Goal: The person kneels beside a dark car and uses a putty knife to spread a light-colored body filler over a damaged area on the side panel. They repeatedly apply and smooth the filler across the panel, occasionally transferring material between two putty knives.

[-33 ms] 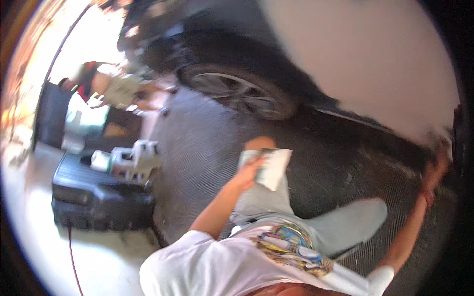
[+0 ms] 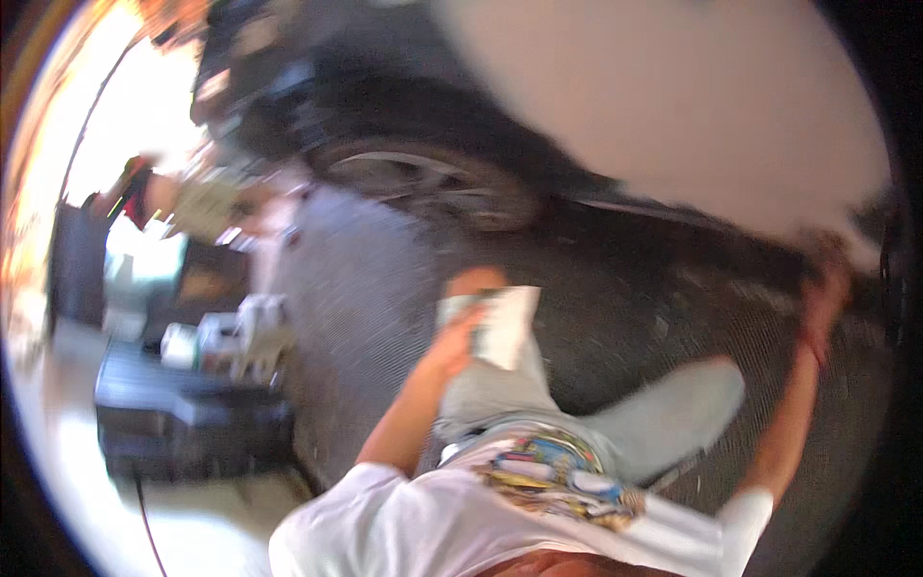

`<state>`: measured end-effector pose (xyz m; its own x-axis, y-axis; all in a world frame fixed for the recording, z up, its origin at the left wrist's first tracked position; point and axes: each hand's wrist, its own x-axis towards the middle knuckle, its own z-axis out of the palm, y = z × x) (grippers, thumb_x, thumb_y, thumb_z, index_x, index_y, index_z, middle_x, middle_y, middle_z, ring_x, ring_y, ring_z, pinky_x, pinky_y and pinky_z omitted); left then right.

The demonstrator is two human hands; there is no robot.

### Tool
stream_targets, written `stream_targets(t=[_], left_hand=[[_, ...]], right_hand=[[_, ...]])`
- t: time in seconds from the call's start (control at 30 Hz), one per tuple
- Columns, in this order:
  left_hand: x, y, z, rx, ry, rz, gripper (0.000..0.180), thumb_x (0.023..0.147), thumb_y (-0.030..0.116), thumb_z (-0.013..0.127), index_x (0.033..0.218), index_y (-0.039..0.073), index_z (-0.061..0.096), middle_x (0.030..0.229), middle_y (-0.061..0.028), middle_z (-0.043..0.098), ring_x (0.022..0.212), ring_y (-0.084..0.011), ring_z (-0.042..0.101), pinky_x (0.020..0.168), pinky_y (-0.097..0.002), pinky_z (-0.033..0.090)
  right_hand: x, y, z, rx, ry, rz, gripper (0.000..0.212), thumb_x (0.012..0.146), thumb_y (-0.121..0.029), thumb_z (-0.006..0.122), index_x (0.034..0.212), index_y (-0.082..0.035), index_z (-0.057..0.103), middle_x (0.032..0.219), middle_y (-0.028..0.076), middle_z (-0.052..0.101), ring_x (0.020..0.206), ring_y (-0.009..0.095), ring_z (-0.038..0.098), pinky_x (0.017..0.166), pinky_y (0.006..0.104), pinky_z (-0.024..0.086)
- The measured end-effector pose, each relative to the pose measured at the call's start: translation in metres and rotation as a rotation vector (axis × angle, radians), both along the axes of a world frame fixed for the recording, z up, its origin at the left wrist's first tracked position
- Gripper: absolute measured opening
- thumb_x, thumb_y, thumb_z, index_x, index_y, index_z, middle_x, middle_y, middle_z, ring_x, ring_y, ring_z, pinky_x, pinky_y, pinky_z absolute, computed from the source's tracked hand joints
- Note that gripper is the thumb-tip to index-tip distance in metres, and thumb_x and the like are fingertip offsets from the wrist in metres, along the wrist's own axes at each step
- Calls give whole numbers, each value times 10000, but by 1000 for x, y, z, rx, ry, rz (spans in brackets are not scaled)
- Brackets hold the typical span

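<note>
Blur is obscuring the right hand at the lower edge of a large, white car body panel; whether its fingers are open or closed, I cannot tell. That arm is pointing right, nearly straight. The bent left arm's hand is gripping 1 white, flat, rectangular sheet before the pale-trousered left leg. Blur is making the white cotton-like shirt's multicoloured print unreadable.

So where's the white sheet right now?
The white sheet is near the middle of the head view, held in the person's left hand, lower in the picture than the car wheel.
</note>
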<state>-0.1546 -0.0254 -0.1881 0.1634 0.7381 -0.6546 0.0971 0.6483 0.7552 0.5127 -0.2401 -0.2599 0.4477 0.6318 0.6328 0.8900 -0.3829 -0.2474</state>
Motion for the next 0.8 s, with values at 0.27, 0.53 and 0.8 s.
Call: stream_targets(t=[0.27, 0.53, 0.8], left_hand=[[88, -13, 49, 268, -40, -10, 537, 1073, 306, 556, 1479, -32, 460, 1411, -130, 599, 1252, -260, 612, 1073, -394, 489], [212, -23, 65, 787, 263, -799, 578, 1105, 417, 443, 1389, -80, 527, 1283, -255, 648, 1185, -327, 616, 1042, -424, 441], [194, 6, 33, 504, -257, 13, 540, 1087, 382, 501, 1456, -11, 459, 1355, -185, 604, 1212, -281, 623, 1033, -403, 500]], right_hand=[[-110, 12, 47, 73, 529, 50, 596, 845, 9, 633, 1401, -207, 613, 1503, 120, 506, 1396, 345, 483, 1167, 446, 364], [-293, 32, 112, -213, 531, 408, 693, 741, 51, 601, 1352, -272, 656, 1365, 85, 600, 1335, 334, 538, 1048, 597, 401], [-317, 26, 135, -357, 382, 575, 689, 779, -48, 663, 1387, -367, 616, 1415, 50, 551, 1444, 360, 418, 1097, 667, 334]])
